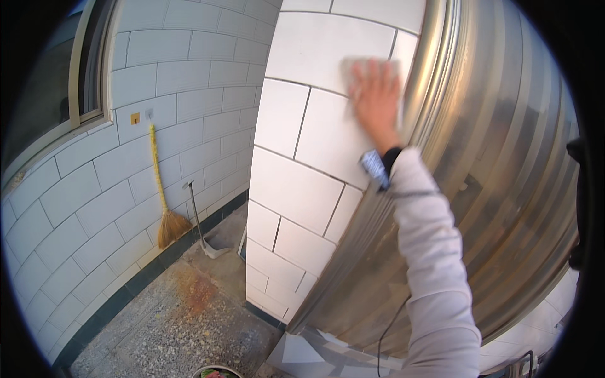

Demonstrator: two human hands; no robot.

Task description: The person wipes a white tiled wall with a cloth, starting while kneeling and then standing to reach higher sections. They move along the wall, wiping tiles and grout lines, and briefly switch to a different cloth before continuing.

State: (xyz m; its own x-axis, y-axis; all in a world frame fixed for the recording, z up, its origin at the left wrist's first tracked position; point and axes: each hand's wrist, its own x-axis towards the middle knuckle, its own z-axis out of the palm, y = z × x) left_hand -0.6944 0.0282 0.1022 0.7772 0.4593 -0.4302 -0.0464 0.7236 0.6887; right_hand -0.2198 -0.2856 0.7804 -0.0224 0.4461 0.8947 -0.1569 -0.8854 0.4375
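My right hand (378,104) is blurred and lies flat, back towards me, against a white-tiled wall corner (326,47). Under its fingers is a pale, blurred cloth (350,71), pressed to the tiles. A dark band on the wrist carries a small patterned block (375,167), and a light sleeve (432,264) covers the arm. Close to the right of the hand runs the metal frame (437,71) of a shiny, ribbed metal door (501,156). My left hand is out of view.
A straw broom (174,229) hangs from a wall hook at left, below a window (47,90). Beside it a long-handled dustpan (215,250) stands on the speckled floor (165,326). A round container (218,368) shows at the bottom edge; a dark cable (384,330) hangs near the arm.
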